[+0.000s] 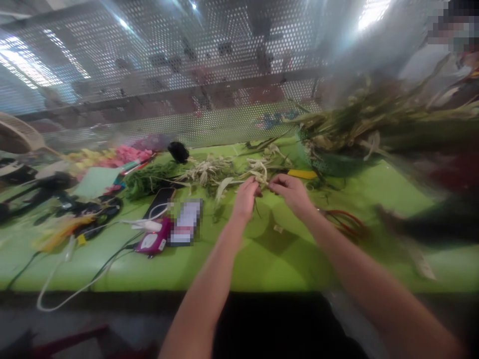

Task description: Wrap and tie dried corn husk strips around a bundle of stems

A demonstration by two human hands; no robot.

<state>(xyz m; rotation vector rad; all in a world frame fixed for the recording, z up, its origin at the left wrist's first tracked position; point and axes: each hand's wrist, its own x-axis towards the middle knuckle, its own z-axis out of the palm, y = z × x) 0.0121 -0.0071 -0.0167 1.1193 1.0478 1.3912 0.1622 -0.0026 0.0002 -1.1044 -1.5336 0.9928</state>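
Both my hands reach out over a bright green table. My left hand and my right hand meet at a small thin green stem, each with its fingers pinched on it. Just behind them lies a heap of pale dried leaves and green stalks. The picture is smeared by motion, so the stem's shape is unclear.
A green basket full of long leaves stands at the right. A yellow strip, red loops, a phone, a magenta power bank with white cables, pink and yellow items and a perforated metal wall surround the spot.
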